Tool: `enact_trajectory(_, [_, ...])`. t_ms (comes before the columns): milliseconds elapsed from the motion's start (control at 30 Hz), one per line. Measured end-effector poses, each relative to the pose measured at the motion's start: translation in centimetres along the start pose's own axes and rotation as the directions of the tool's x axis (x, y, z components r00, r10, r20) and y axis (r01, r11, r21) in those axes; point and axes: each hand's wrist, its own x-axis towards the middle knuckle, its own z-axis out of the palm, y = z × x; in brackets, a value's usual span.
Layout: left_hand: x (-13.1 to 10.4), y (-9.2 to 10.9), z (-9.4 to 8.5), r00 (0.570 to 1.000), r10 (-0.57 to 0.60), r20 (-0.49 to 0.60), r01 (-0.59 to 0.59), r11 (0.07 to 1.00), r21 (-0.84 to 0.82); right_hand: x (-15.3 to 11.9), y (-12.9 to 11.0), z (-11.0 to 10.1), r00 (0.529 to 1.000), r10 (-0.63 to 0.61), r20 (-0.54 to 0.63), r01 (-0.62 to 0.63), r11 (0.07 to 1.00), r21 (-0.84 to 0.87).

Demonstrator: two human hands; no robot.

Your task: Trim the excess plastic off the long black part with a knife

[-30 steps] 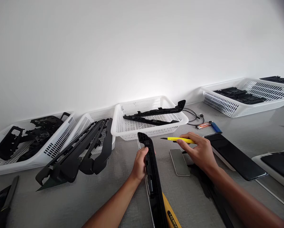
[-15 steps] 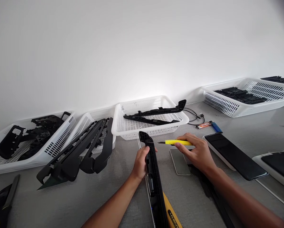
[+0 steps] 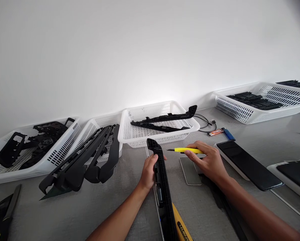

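Observation:
A long black plastic trim piece [image 3: 162, 182] is held on end by my left hand [image 3: 148, 171], whose thumb presses near its curved top. My right hand [image 3: 208, 159] is closed round a yellow utility knife [image 3: 188, 150]. The knife's dark blade points left toward the trim piece, a small gap away from it. Under the right hand a flat grey-green rectangular slab [image 3: 190, 171] lies on the table. Behind the trim's lower end shows a yellow tool [image 3: 181, 226] with dark lettering, mostly hidden.
A white basket [image 3: 158, 138] with two black trim pieces stands ahead. More trim pieces [image 3: 74, 167] lean on a basket at left, beside a basket [image 3: 39, 172] of black parts. To the right are a phone-like black slab [image 3: 247, 164], a lighter [image 3: 228, 134], a cable [image 3: 206, 120] and another basket [image 3: 242, 117].

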Motion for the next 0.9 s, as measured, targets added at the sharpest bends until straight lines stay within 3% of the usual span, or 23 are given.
enact_trajectory(233, [0.1, -0.5, -0.2, 1.000, -0.009, -0.021, 0.007, 0.998, -0.068, 0.0, 0.0, -0.2, 0.998, -0.046, 0.042, 0.048, 0.998, -0.040])
enact_trajectory(633, [-0.1, -0.2, 0.3, 0.998, -0.063, -0.001, 0.061, 0.976, -0.207, 0.1, 0.6, -0.4, 0.998, 0.010, -0.069, -0.017, 0.995, -0.101])
enact_trajectory(900, [0.3, -1.4, -0.5, 0.996, -0.083, -0.035, 0.072, 0.966, -0.250, 0.2, 0.8, -0.2, 1.000, -0.018, -0.004, 0.017, 0.993, -0.114])
